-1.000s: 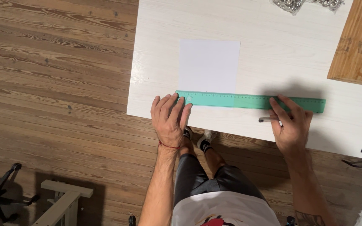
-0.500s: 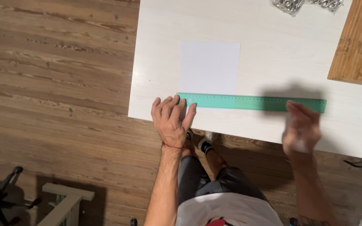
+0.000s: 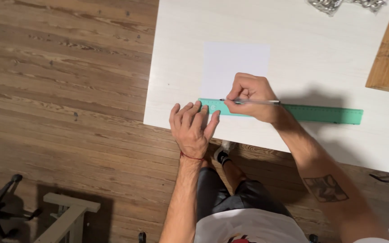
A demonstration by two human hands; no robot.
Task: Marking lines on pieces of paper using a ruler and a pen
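Left hand (image 3: pixel 192 128) spread flat on green ruler (image 3: pixel 320 112), right hand (image 3: pixel 251 96) gripping pen (image 3: pixel 253 102) over white paper (image 3: pixel 232 63).

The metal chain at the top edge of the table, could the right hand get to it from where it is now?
Probably yes. The right hand holds a pen over the green ruler, and only bare white table lies between it and the chain. It would have to stretch far across, pen still in its grip.

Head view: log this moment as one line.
left hand: flat on green ruler | right hand: holds pen at ruler edge | white paper: on table
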